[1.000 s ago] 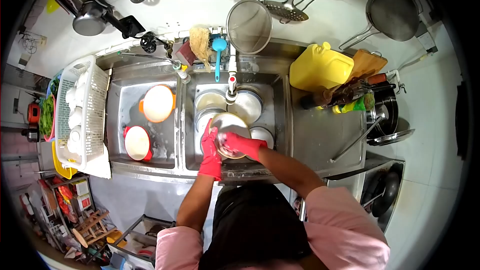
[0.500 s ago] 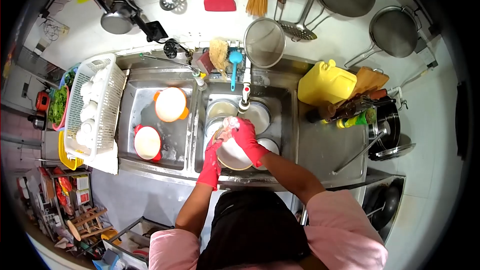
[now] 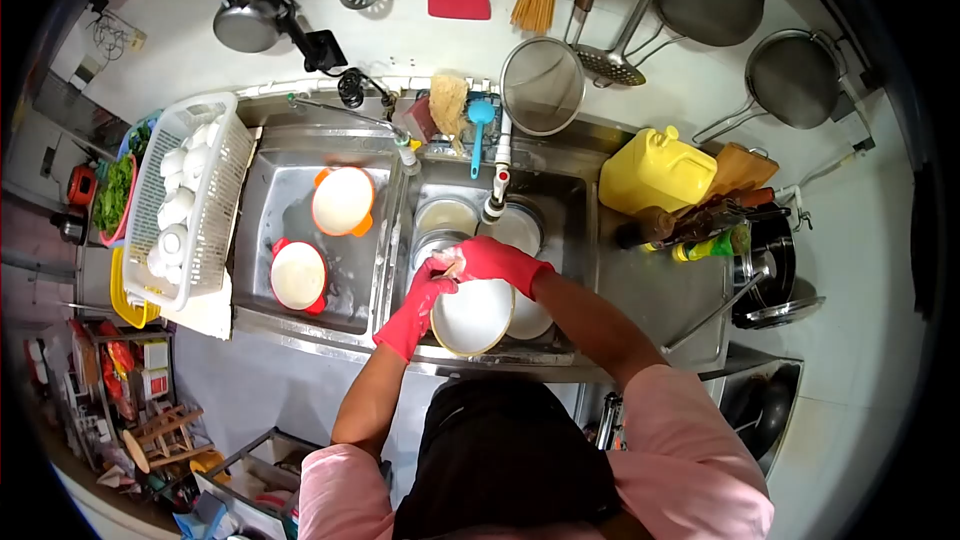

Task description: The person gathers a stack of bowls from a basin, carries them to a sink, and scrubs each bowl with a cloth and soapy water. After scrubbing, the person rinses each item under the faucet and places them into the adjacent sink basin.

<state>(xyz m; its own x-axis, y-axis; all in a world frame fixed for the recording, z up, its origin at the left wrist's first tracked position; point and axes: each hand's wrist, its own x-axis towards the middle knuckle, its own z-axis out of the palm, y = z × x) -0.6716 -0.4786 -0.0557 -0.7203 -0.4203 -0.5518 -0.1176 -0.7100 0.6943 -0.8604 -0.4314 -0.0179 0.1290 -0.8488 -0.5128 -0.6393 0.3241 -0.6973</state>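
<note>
Both my hands wear red rubber gloves and meet over the right sink basin (image 3: 580, 240). My left hand (image 3: 422, 308) is closed, its fingertips against those of my right hand (image 3: 497, 262). My right hand is closed too, coming from the right. Pinched between them is a small pale, wet-looking thing (image 3: 452, 262); its kind is mostly hidden by the gloves. Just below the hands sits a large white bowl (image 3: 472, 320) with a tan rim. Several other dishes, among them a round dish (image 3: 445, 215), lie in the basin behind and beside it.
Two orange-red handled pots (image 3: 343, 201) (image 3: 299, 276) stand in the left basin (image 3: 265, 240). A white basket (image 3: 225, 250) of cups is further left. The faucet (image 3: 495, 202) hangs over the right basin. Right of it stand a yellow jug (image 3: 655, 175) and bottles. Strainers (image 3: 543, 86) and utensils hang behind.
My hands have come slightly lower and the right hand now covers more of the pale thing. More of the white bowl's inside shows. The whole view has shifted a little.
</note>
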